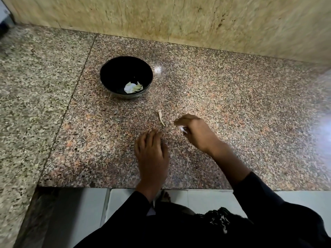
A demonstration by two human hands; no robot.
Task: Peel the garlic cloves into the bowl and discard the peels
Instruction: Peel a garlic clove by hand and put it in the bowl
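Head view: peeling is judged nearly done, pale pieces (133, 87) lying in the bowl (107, 76), a stem scrap (161, 118) left on the worktop (232, 113), white peel (183, 129) pinched by the right hand (195, 131), the left hand (152, 153) spread flat.

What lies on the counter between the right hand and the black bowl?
In the head view, only a pale garlic stem scrap lies between the right hand and the bowl; otherwise bare granite.

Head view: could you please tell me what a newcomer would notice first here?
A black bowl stands on the granite counter, left of centre, with pale garlic bits at its bottom. Nearer the person, the right hand pinches a white scrap, and the left hand lies flat beside it. A thin garlic stem lies between the hands and the bowl.
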